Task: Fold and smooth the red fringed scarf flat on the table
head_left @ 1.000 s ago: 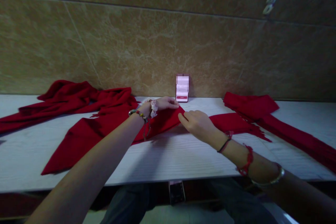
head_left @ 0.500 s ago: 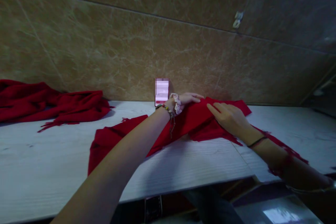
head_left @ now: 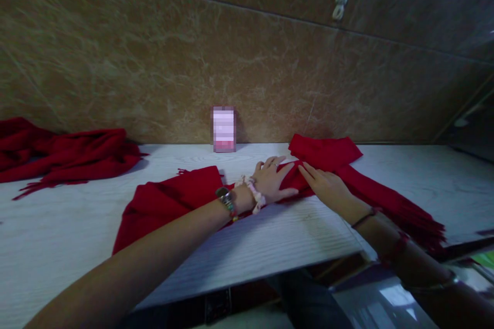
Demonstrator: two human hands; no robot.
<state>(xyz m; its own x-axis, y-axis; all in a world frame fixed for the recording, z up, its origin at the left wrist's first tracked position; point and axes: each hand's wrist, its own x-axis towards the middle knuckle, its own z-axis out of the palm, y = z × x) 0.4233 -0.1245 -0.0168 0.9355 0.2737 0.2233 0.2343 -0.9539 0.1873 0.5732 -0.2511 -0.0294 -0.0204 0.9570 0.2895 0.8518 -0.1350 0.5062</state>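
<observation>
A red fringed scarf (head_left: 173, 193) lies across the white wood-grain tabletop, with a folded part on the right and a fringed end trailing towards the front right. My left hand (head_left: 272, 181) rests on its narrow middle, fingers spread and thumb apart. Close beside it, my right hand (head_left: 328, 189) lies on the same stretch of cloth with fingers stretched out, their tips touching the scarf. Both hands look open; any cloth under the palms is hidden. A second red scarf (head_left: 77, 157) lies in a loose heap at the far left.
A phone (head_left: 224, 131) with a lit, blurred screen leans upright against the brown marbled wall (head_left: 154, 61) behind the table (head_left: 216, 267). A small white hook (head_left: 339, 6) is fixed to the wall. Below the table's front edge are dark shapes and a shiny floor.
My left hand has come down and nearer, spreading its fingers on the scarf. The scarf's middle is now narrower, and its right side shows a separate fold and fringed end. The view has shifted slightly.
</observation>
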